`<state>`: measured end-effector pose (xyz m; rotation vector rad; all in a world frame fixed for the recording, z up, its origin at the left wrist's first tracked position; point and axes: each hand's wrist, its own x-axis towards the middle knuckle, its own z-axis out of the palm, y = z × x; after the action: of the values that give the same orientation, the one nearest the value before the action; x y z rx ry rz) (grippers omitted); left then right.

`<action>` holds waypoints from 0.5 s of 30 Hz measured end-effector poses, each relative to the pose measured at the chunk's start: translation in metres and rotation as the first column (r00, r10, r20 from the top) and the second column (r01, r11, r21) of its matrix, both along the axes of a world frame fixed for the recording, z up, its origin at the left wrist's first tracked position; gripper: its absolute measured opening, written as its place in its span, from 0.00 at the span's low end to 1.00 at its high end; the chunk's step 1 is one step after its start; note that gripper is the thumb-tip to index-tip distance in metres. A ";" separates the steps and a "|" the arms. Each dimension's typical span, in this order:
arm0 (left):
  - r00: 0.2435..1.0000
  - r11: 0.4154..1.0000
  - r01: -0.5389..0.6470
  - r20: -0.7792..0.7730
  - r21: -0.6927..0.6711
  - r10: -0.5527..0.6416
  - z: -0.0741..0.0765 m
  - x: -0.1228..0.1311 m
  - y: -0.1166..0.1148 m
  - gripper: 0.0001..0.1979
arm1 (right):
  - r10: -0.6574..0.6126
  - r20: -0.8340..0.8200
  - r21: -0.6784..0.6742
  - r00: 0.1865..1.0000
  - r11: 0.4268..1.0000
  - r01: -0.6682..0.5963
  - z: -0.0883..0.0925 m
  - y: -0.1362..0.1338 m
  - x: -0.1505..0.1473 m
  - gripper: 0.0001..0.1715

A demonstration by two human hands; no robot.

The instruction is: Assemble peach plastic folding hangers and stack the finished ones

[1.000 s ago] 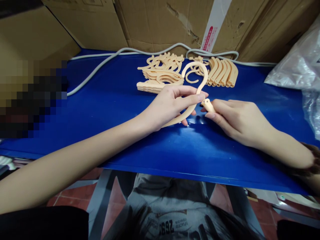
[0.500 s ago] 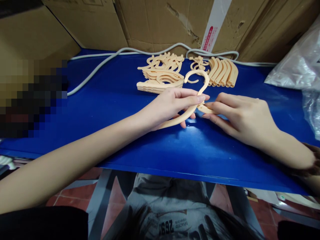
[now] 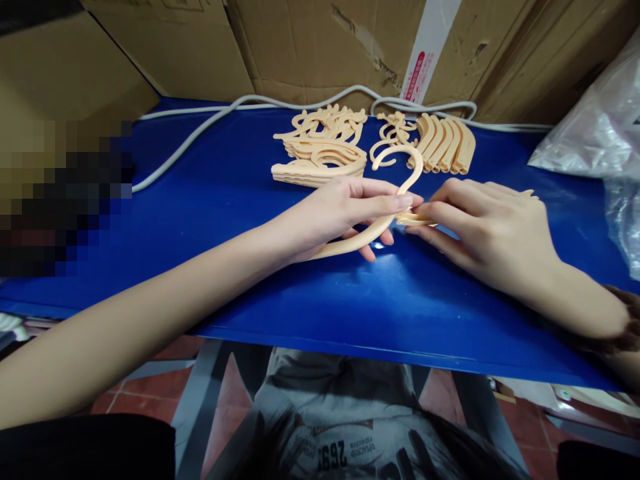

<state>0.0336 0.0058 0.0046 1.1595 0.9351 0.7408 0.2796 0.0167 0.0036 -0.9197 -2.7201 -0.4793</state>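
Observation:
My left hand is closed around a beige plastic hanger piece, with the curved hook rising above the thumb. One arm of that piece runs down to the left beneath my palm. My right hand pinches a beige hanger arm, most of it covered by the fingers. A small tip of it shows beyond the back of the hand. The two pieces meet at my left fingertips; whether they are joined I cannot tell.
Behind my hands lie stacked hanger parts, loose hooks and a row of hanger arms on the blue table. A grey cable runs along the back. Cardboard boxes stand behind, and a clear plastic bag lies at right.
The hook in my left hand has tilted and shifted slightly right. My right hand has turned the arm piece a little, and its tip now shows past the back of the hand.

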 end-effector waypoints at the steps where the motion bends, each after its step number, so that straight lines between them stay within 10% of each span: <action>1: 1.000 1.000 0.008 -0.011 0.000 -0.008 -0.001 -0.001 0.000 0.07 | -0.010 0.002 -0.006 1.000 1.000 0.010 0.000 -0.001 -0.001 0.31; 15: 1.000 0.998 0.010 -0.018 -0.058 -0.011 -0.001 0.001 0.000 0.06 | 0.023 -0.045 0.011 0.999 1.000 -0.023 -0.005 0.000 0.002 0.29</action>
<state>0.0346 0.0057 0.0037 1.1211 0.9590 0.6910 0.2820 0.0169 -0.0018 -0.8845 -2.6821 -0.4616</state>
